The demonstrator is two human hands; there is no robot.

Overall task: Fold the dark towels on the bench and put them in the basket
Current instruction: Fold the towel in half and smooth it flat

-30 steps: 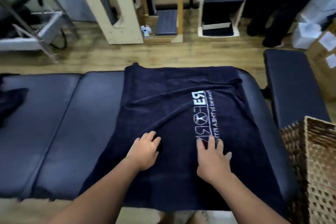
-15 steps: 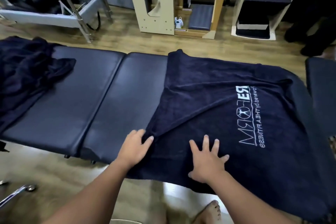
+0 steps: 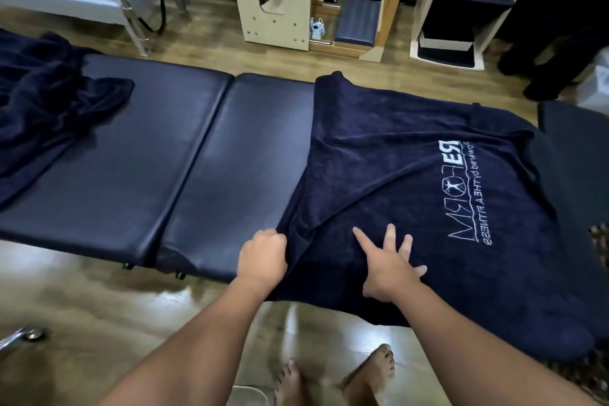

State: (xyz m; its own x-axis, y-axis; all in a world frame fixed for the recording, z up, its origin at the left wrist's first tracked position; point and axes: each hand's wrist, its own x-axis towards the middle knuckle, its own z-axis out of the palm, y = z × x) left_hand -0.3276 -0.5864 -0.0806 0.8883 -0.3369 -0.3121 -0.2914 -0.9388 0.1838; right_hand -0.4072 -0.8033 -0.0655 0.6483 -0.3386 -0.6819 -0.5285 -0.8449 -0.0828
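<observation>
Left hand (image 3: 262, 257) now clenched on towel (image 3: 412, 175) edge — right hand (image 3: 390, 265) flat, splayed; bare bench (image 3: 148, 158) leftward.

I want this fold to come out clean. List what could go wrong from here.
1. The left hand grips the spread towel only at its left edge, so lifting may drag in the diagonal crease.
2. The right hand lies flat on the cloth; if it slips, the part overhanging the bench could slide to the floor.

Single head cam, looks fwd and down, close over bench (image 3: 184, 155) near edge.
</observation>
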